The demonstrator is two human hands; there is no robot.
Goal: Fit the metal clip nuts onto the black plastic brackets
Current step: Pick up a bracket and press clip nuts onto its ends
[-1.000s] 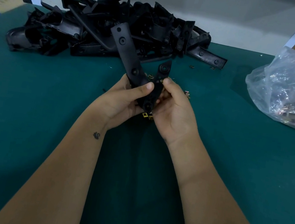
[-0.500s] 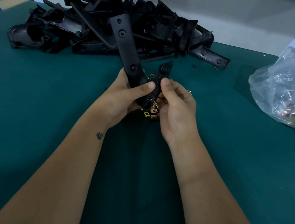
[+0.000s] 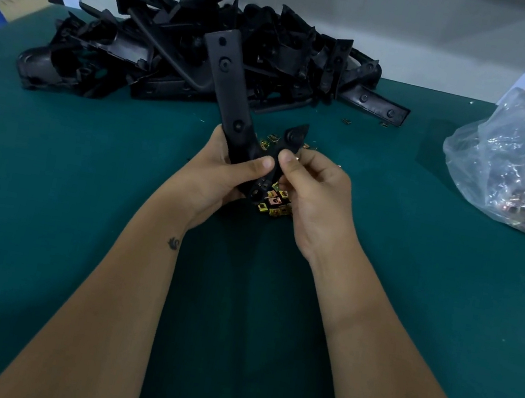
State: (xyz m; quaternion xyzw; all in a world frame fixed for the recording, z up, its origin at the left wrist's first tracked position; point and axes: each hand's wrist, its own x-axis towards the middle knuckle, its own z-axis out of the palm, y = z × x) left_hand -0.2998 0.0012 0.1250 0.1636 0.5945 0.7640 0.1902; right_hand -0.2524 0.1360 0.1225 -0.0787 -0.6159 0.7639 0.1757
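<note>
My left hand (image 3: 220, 174) grips a black plastic bracket (image 3: 229, 89) by its lower bend, thumb across the front, with its long arm pointing up and away. My right hand (image 3: 314, 190) pinches the bracket's short arm (image 3: 294, 136) from the right, thumb on its edge. Whether a clip nut sits under those fingers is hidden. A small heap of brass-coloured clip nuts (image 3: 273, 206) lies on the green table just below both hands, and a few more clip nuts (image 3: 269, 141) show behind the bracket.
A big pile of black brackets (image 3: 188, 51) fills the back of the green table (image 3: 46, 197). A clear plastic bag of clip nuts (image 3: 519, 169) sits at the right. Two loose nuts (image 3: 347, 121) lie near the pile. White wall behind.
My right hand has drawn its fingers back from the bracket's lower end and now pinches the short arm higher up. More of the clip nut heap shows beneath the hands.
</note>
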